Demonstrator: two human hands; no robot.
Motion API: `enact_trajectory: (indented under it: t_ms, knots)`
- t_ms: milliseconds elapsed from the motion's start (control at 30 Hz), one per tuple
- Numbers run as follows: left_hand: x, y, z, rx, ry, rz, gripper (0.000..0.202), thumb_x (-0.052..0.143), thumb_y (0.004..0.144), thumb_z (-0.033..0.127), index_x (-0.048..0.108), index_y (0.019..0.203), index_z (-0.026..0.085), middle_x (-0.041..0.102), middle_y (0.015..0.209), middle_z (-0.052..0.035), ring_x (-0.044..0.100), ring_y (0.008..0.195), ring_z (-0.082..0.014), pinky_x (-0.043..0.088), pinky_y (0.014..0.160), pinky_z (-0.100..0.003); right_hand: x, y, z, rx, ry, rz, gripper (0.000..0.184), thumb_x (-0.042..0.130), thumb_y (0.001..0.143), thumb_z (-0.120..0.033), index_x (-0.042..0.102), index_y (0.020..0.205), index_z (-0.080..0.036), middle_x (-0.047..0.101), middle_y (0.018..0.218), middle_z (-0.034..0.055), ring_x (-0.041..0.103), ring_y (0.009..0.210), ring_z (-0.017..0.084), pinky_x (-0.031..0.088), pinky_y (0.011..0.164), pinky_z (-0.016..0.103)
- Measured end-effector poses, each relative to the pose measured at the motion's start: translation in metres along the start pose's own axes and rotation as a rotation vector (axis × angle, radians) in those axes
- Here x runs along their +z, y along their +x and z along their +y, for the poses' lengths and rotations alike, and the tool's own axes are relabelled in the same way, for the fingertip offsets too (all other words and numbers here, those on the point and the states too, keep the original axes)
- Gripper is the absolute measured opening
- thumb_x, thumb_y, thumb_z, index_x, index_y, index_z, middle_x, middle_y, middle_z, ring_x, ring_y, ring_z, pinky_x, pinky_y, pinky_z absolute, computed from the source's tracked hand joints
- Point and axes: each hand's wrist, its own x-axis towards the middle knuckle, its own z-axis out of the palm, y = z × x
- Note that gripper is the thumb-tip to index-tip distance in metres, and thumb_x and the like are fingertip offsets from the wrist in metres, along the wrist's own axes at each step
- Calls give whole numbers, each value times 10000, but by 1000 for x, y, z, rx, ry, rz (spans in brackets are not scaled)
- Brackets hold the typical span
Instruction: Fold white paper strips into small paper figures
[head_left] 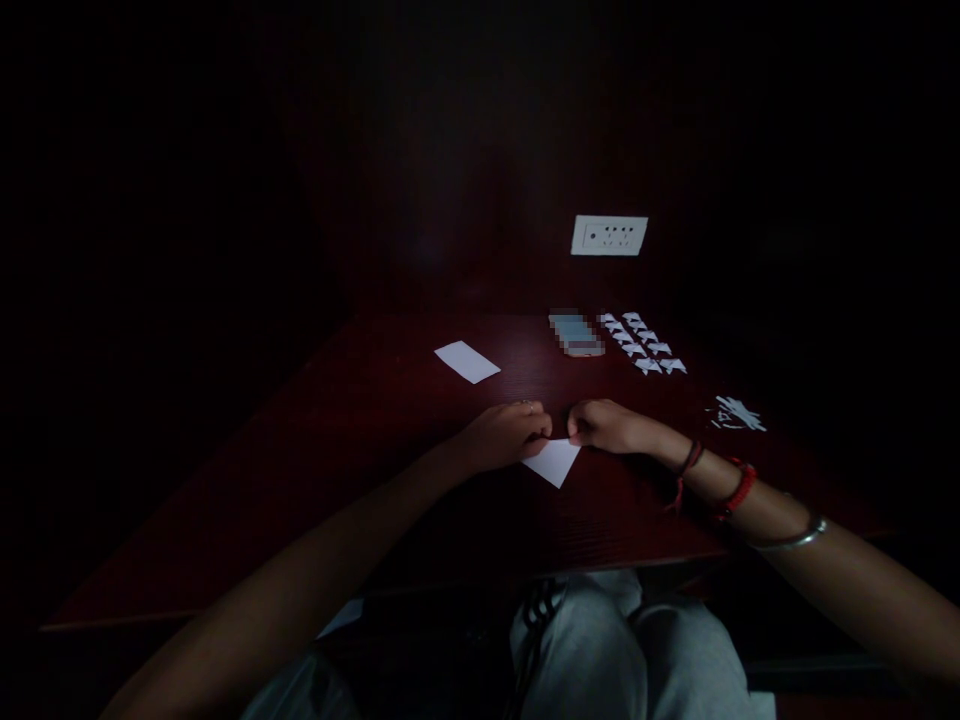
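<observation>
A small white sheet of paper (555, 462) lies on the dark red table (360, 440) in front of me. My left hand (506, 435), a ring on one finger, pinches its top edge from the left. My right hand (607, 426) pinches the same edge from the right, fingers curled closed. The two hands almost touch above the paper. Red thread bands and a metal bangle circle my right wrist and forearm.
Another white sheet (466, 361) lies further back on the left. Several small folded white paper pieces (642, 345) sit in two rows at the back right, next to a blurred bluish stack (576, 334). Paper scraps (738, 413) lie at the right. A wall socket (608, 235) is behind.
</observation>
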Motion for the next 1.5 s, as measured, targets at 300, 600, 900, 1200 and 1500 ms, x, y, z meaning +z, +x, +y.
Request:
enact_trajectory:
  t_ms: [300, 600, 900, 1200, 1500]
  knots:
    - [-1, 4, 2, -121, -208, 168, 132, 449, 751, 185, 572, 709, 166, 493, 785, -8, 472, 772, -122, 384, 739, -256, -4, -5, -7, -103, 53, 201, 77, 477, 735, -157, 553, 744, -148, 577, 673, 13, 507, 601, 99, 361, 569, 204]
    - [-16, 3, -1, -126, -76, 426, 83, 489, 723, 179, 566, 696, 165, 445, 915, -33, 443, 844, -149, 374, 770, -289, -18, 8, -27, -318, 28, 438, 110, 464, 754, -168, 569, 733, -144, 539, 731, 28, 479, 697, 119, 341, 650, 238]
    - [-25, 1, -2, -98, 2, 426, 85, 479, 739, 179, 557, 706, 172, 416, 994, -40, 415, 922, -171, 344, 813, -322, -25, 8, -7, -369, -14, 448, 74, 457, 729, -155, 519, 688, -150, 491, 695, 12, 452, 691, 125, 329, 674, 251]
    - [-24, 3, -13, -119, 2, 421, 104, 468, 750, 171, 564, 710, 164, 414, 958, -36, 425, 905, -157, 361, 794, -301, -27, 0, 12, -353, 56, 563, 117, 439, 782, -229, 529, 802, -158, 519, 796, 41, 472, 773, 145, 361, 704, 269]
    - [-25, 4, 1, -86, -15, 411, 86, 482, 746, 167, 565, 726, 170, 415, 987, -31, 418, 929, -154, 353, 812, -298, -12, 4, -11, -371, -83, 527, 143, 407, 809, -220, 537, 780, -169, 511, 803, 39, 438, 786, 153, 290, 704, 290]
